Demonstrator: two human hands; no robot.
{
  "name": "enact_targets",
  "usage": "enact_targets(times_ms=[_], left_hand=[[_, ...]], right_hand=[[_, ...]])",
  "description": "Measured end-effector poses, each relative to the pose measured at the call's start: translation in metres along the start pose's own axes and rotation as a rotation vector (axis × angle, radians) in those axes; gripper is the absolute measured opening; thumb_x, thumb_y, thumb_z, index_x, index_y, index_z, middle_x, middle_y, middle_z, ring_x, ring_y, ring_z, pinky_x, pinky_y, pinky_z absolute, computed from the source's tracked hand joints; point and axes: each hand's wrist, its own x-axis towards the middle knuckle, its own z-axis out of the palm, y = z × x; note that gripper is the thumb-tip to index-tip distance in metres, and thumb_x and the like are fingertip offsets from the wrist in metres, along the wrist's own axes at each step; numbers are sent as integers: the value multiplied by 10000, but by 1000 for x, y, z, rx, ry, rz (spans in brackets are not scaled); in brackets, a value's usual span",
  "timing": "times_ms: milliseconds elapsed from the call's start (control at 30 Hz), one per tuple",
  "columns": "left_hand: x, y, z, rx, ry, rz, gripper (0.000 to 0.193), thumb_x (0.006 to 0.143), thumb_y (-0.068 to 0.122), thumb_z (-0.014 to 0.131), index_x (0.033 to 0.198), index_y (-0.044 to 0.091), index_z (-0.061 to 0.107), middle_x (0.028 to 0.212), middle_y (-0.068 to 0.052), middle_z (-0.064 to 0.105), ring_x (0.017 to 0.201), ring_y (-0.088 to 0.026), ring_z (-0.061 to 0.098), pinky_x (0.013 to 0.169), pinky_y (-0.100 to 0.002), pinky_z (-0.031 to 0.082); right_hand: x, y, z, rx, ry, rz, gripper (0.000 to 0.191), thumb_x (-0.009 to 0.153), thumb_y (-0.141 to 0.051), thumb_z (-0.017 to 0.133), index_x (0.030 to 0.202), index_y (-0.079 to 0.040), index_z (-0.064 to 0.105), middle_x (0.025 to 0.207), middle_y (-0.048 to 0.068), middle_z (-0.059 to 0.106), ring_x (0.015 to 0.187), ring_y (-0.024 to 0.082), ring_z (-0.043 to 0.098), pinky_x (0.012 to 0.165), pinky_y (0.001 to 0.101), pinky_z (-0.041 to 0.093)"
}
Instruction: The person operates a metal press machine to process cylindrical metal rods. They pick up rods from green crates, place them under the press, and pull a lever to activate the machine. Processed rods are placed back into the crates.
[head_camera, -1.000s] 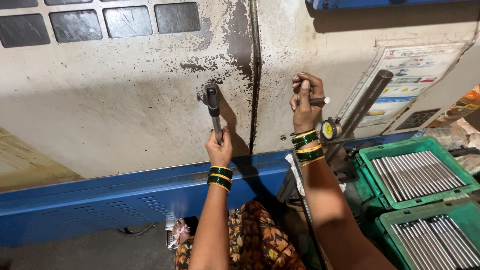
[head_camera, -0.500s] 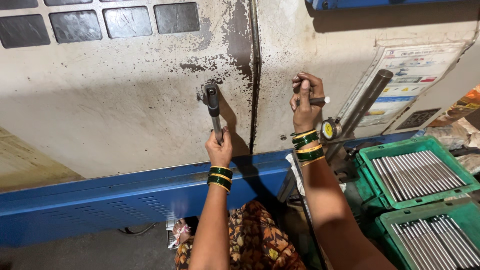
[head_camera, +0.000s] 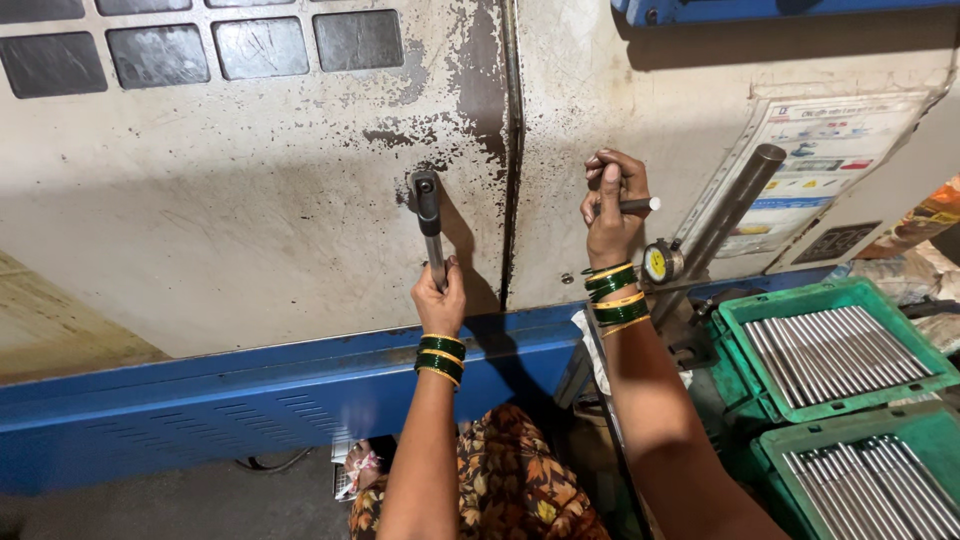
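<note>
While left hand (head_camera: 438, 298) grips lever (head_camera: 430, 222), right hand (head_camera: 612, 205) clenches handle (head_camera: 636, 205), rectangular label (head_camera: 805, 170) right.

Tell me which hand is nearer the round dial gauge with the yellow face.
Right. The right hand grips a short metal rod just above-left of the dial gauge; the left hand holds the door handle further left.

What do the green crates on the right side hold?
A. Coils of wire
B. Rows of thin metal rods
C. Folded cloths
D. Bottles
B: both green crates are filled with thin silver metal rods lying side by side, to the right of the right hand, which grips a short metal pin.
</note>
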Motion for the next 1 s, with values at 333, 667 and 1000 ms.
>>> enact_targets(times_ms=[333, 667, 1000], left_hand=[[1, 4, -5, 62, -49, -32, 245, 989, 197, 673, 826, 18, 635, 600, 24, 481, 564, -66, 375, 504, -294, 329], [-2, 6, -12, 55, -126, -30, 185, 992, 194, 668, 915, 32, 621, 676, 8, 538, 613, -74, 435, 555, -280, 396], [-2, 14, -14, 60, -151, -17, 166, 980, 168, 669, 919, 36, 588, 664, 15, 520, 589, -84, 423, 540, -286, 385]], right_hand=[[3, -4, 2, -21, -11, 12, 251, 1115, -277, 565, 1212, -50, 606, 1068, 72, 637, 777, 46, 508, 496, 180, 383], [3, -5, 2, 4, -18, 19, 221, 1117, -234, 554, 1217, -44, 605, 1062, 79, 630, 780, 48, 499, 488, 181, 378], [4, -5, 4, 30, -5, 15, 234, 1108, -256, 567, 1206, -49, 610, 1055, 70, 630, 798, 48, 508, 482, 177, 383]])
